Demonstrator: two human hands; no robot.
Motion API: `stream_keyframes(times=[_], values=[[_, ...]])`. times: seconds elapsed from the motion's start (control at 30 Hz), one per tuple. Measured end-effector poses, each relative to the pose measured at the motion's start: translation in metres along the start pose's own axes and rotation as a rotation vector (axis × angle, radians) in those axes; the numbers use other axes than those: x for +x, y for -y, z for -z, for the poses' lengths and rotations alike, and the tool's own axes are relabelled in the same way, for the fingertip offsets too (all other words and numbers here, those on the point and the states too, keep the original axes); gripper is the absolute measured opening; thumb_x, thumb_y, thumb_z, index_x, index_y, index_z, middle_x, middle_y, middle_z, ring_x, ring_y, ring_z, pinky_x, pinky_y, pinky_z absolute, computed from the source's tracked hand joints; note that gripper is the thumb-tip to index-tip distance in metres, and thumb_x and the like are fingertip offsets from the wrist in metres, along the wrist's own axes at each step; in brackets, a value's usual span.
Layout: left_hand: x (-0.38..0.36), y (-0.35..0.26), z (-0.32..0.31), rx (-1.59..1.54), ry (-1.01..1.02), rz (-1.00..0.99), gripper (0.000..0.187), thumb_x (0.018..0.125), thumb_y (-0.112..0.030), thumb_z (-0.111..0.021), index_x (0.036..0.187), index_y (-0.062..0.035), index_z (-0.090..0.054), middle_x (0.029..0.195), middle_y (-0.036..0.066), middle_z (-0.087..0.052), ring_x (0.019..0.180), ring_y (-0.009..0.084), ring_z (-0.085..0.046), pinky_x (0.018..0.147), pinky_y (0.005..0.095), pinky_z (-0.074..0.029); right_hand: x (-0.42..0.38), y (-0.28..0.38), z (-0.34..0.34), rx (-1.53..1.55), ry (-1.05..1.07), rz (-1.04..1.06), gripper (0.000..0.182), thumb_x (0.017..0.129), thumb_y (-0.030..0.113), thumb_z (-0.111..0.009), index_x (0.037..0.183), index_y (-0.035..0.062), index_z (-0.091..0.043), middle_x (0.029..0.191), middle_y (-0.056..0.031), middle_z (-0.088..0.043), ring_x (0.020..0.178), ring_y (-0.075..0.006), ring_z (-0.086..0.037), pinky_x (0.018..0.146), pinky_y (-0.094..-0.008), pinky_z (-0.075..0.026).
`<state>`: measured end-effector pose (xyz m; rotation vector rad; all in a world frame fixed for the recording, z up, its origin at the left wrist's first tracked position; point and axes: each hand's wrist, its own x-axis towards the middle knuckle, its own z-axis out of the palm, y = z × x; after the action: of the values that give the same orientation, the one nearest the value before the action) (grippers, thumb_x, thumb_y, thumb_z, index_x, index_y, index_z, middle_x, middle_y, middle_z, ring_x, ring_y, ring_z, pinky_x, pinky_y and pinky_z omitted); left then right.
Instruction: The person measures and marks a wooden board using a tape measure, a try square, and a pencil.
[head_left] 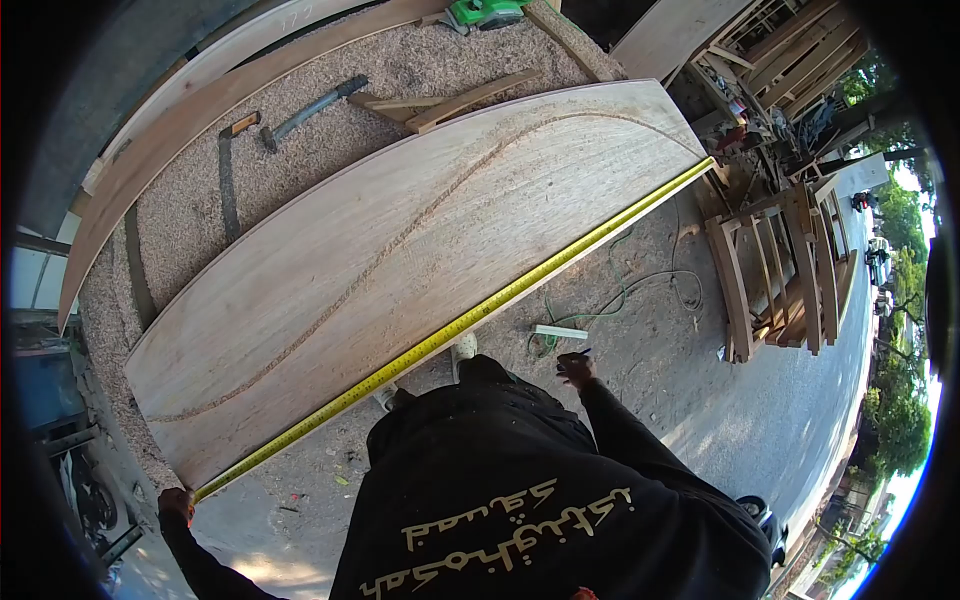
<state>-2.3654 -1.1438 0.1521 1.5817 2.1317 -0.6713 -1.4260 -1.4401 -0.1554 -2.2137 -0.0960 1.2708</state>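
Observation:
A yellow tape measure [430, 345] stretches along the near edge of a wide wooden board [330, 270], from the near left corner to the far right one. At the near left corner my left hand [176, 503] is closed around the tape's end, where a bit of orange-red shows; the fingers partly hide it. A wavy line of sawdust or a groove runs lengthwise over the board's face. Off the board, to the right of my body, my right hand [574, 370] is closed on a thin dark pen or pencil [586, 352].
Wood shavings [290, 185] lie behind the board, with a hammer [312, 112], wooden offcuts [470, 100] and a green power tool [485, 14]. A white strip [559, 331] and green cord [625, 290] are on the ground. Wooden frames [780, 270] stand at the right.

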Motion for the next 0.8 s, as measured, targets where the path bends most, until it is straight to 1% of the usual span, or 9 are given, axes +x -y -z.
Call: stream_keyframes(times=[0.2,0.27,0.37,0.43,0.47,0.57,0.6,0.7,0.8], values=[[0.013,0.020,-0.011,-0.010,-0.031,-0.009,0.037,0.091,-0.027,-0.075,0.066,-0.0011,-0.067,0.055,0.013,-0.063,0.047,0.0269,-0.064,0.047,0.0463,-0.049,0.000,0.003,0.013,-0.022,0.028,0.018,0.034,0.099,0.034,-0.071,0.122,0.0100,-0.075,0.107,-0.0121,-0.079,0.084,-0.0230,-0.079,0.063,-0.0370,-0.061],[0.018,0.021,-0.012,-0.033,-0.029,-0.001,0.034,0.090,-0.026,-0.077,0.068,-0.0011,-0.069,0.057,0.014,-0.064,0.047,0.0265,-0.064,0.048,0.0459,-0.049,-0.003,0.005,0.019,0.020,0.007,0.022,0.030,0.098,0.032,-0.073,0.114,0.0071,-0.075,0.095,-0.0084,-0.078,0.075,-0.0195,-0.077,0.058,-0.0341,-0.060],[0.028,0.030,-0.018,0.120,-0.061,-0.079,0.033,0.088,-0.026,-0.078,0.068,-0.0010,-0.069,0.059,0.015,-0.065,0.048,0.0269,-0.064,0.048,0.0464,-0.050,-0.002,0.000,0.031,0.018,-0.006,0.023,0.031,0.098,0.032,-0.073,0.114,0.0062,-0.076,0.095,-0.0086,-0.078,0.075,-0.0193,-0.077,0.058,-0.0342,-0.060],[0.011,0.008,-0.007,0.037,-0.042,0.026,0.034,0.088,-0.025,-0.077,0.066,-0.0009,-0.068,0.060,0.015,-0.066,0.049,0.0275,-0.065,0.050,0.0471,-0.051,0.004,-0.008,0.041,0.004,-0.016,0.013,0.031,0.097,0.032,-0.073,0.114,0.0059,-0.076,0.094,-0.0088,-0.078,0.075,-0.0193,-0.077,0.058,-0.0343,-0.060],[0.040,0.046,-0.027,0.181,-0.133,-0.120,0.037,0.088,-0.026,-0.078,0.064,-0.0008,-0.066,0.059,0.015,-0.066,0.050,0.0278,-0.066,0.052,0.0472,-0.052,0.004,-0.006,0.044,-0.004,-0.026,0.005,0.032,0.097,0.033,-0.074,0.114,0.0056,-0.076,0.094,-0.0089,-0.078,0.074,-0.0193,-0.077,0.058,-0.0344,-0.060],[0.015,0.015,-0.013,-0.016,-0.026,0.121,0.039,0.089,-0.027,-0.078,0.064,-0.0006,-0.066,0.057,0.016,-0.065,0.052,0.0283,-0.067,0.054,0.0476,-0.053,0.006,-0.003,0.060,-0.015,-0.054,0.031,0.033,0.096,0.033,-0.075,0.110,0.0033,-0.077,0.091,-0.0091,-0.078,0.073,-0.0188,-0.077,0.059,-0.0338,-0.060],[0.019,0.022,-0.015,0.060,-0.055,0.015,0.040,0.091,-0.029,-0.078,0.064,-0.0004,-0.068,0.056,0.016,-0.064,0.051,0.0286,-0.068,0.051,0.0470,-0.052,0.007,0.005,0.067,-0.021,-0.055,0.029,0.033,0.096,0.033,-0.075,0.110,0.0033,-0.077,0.091,-0.0091,-0.078,0.073,-0.0188,-0.077,0.059,-0.0338,-0.060],[0.034,0.046,-0.029,0.121,-0.116,-0.078,0.038,0.090,-0.027,-0.070,0.062,-0.0018,-0.065,0.055,0.018,-0.062,0.047,0.0301,-0.066,0.044,0.0477,-0.046,0.011,0.042,0.092,-0.001,-0.139,0.202,0.032,0.098,0.030,-0.075,0.104,-0.0012,-0.078,0.083,-0.0087,-0.077,0.070,-0.0165,-0.074,0.060,-0.0311,-0.058],[0.033,0.028,-0.023,0.088,-0.040,0.056,0.037,0.091,-0.028,-0.069,0.066,-0.0011,-0.064,0.056,0.018,-0.060,0.045,0.0317,-0.061,0.042,0.0487,-0.042,0.009,0.106,0.118,0.091,-0.260,0.373,0.036,0.099,0.036,-0.076,0.103,0.0006,-0.078,0.083,-0.0059,-0.077,0.068,-0.0128,-0.071,0.058,-0.0287,-0.053]])
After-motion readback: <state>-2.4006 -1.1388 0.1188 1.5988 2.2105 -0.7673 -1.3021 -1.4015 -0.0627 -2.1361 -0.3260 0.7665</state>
